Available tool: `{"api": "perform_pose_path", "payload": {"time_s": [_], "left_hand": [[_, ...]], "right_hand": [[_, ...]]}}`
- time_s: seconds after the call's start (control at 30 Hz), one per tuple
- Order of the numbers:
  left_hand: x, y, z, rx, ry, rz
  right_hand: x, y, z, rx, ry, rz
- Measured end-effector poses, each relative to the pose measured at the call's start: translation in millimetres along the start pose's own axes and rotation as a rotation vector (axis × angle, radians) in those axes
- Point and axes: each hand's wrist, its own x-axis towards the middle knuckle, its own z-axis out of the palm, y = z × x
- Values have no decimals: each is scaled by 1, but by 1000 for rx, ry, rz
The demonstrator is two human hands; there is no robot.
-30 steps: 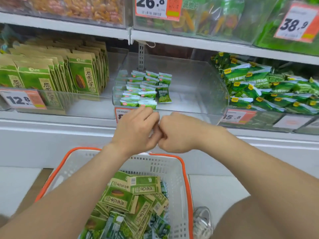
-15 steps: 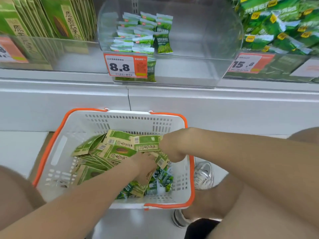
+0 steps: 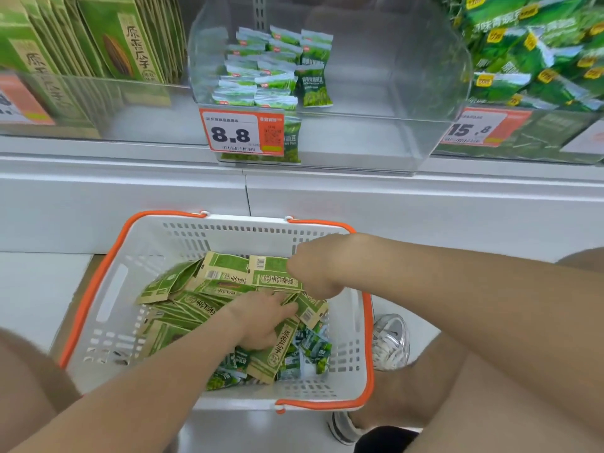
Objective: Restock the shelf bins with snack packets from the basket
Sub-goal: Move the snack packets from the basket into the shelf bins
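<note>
A white basket with an orange rim (image 3: 98,289) stands on the floor below the shelf. It holds several tan-and-green seed packets (image 3: 225,273) and small green pea packets (image 3: 313,351). My left hand (image 3: 261,322) lies in the pile with its fingers stretched out between the packets. My right hand (image 3: 313,273) is curled over the pile's right side, its fingers closed round the edge of a seed packet (image 3: 310,310). Above, a clear shelf bin (image 3: 392,132) holds a few rows of small green packets (image 3: 261,80) on its left side.
An 8.8 price tag (image 3: 235,134) hangs on the clear bin's front. A bin of upright seed packets (image 3: 124,40) is at the left, a bin of larger green bags (image 3: 536,60) at the right. My shoe (image 3: 390,341) stands right of the basket.
Both hands came down from the bin's front edge into the basket. Over the last half second the left hand pushed further right among the packets.
</note>
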Motion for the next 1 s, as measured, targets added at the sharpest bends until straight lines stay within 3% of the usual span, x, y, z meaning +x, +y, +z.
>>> {"api": "perform_pose_path", "payload": {"time_s": [0.1,0.2,0.4,0.57,0.7,0.8,0.87,0.93,1.0], "left_hand": [[-10,-11,-14,-158,187,-158],[-18,-31,-25,-493,334,-308],[-57,-58,-72,-1161,599,-362],[-80,-67,-102,-1514,870,-435],[-95,-72,-112,-1831,758,-407],[-103,-83,-114,-1613,657,-381],[-110,-89,-120,-1576,585,-192],[-120,-88,-130,-1690,538,73],[-127,-83,-139,-1694,612,190]], "right_hand": [[-3,4,-13,17,27,5],[-8,8,-25,46,47,13],[-21,21,-40,141,145,-18],[-19,27,-43,301,353,-100],[-21,30,-58,308,636,-179],[-33,37,-82,353,728,-144],[-43,44,-98,344,720,-72],[-49,52,-108,349,743,-9],[-53,58,-117,422,851,59]]}}
